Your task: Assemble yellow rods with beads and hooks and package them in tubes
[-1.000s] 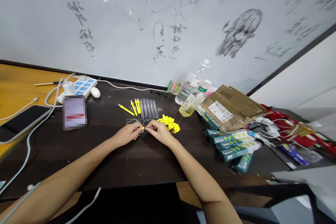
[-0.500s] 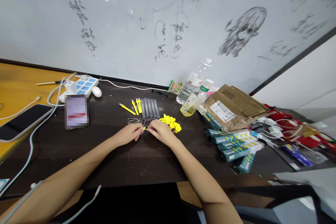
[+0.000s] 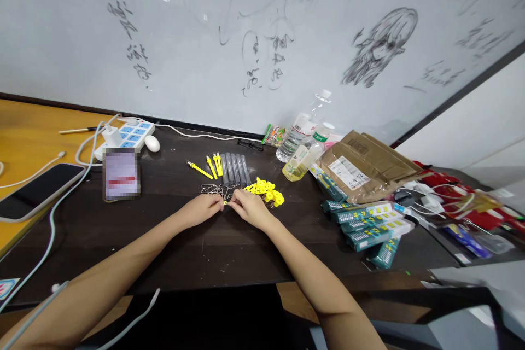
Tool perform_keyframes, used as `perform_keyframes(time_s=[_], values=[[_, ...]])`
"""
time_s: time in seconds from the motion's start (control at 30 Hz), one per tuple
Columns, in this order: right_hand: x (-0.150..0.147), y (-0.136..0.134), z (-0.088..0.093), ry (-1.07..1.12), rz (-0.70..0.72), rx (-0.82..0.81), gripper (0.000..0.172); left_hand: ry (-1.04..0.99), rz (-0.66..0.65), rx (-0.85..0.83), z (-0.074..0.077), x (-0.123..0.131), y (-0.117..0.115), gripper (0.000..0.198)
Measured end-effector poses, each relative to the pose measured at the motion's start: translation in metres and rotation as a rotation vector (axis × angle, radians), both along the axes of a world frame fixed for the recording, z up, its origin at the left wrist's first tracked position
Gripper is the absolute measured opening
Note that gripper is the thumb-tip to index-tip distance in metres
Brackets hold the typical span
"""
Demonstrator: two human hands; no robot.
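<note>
yellow piece (image 3: 225, 203), tiny, partly hidden

Even, fairly bright indoor light makes the whiteboard (image 3: 184, 76) pale, with small patches of white glare near its upper left. The tabletop (image 3: 233, 262) looks dark, and the space beneath its front edge sinks to near black. Wide-angle distortion slants the outer edges, where the red things (image 3: 445, 179) on the right look smeared. Coarse pixels hide a flat item (image 3: 121, 175) on the left. Detail between the fingertips is too small to read.
</note>
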State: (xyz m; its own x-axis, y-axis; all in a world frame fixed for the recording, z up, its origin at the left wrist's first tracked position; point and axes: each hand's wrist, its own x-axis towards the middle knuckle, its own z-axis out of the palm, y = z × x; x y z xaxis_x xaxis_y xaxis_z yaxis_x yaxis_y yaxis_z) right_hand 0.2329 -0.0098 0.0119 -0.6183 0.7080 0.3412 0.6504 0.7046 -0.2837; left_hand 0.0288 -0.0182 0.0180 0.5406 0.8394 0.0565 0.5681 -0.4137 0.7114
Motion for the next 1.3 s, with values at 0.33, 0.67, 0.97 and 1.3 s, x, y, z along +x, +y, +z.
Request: perform_keyframes(time_s=[0.33, 0.67, 0.97, 1.3], values=[[-0.0011, -0.0030, 0.0037, 0.036, -0.016, -0.086, 0.013, 0.060, -0.009, 0.032, -0.0038, -0.0007, -0.0001, 0.026], [-0.0040, -0.0051, 0.0063, 0.072, -0.030, -0.160, 0.011, -0.031, 0.023, -0.034, 0.0002, 0.0021, -0.0008, 0.031], [-0.0014, -0.0006, 0.0055, -0.031, 0.074, 0.030, 0.013, -0.075, 0.105, -0.173, -0.0047, 0.0060, -0.0021, 0.029], [-0.0012, -0.0036, 0.0053, -0.145, 0.022, 0.105, 0.019, 0.058, 0.045, -0.024, -0.0045, -0.0015, 0.0008, 0.030]])
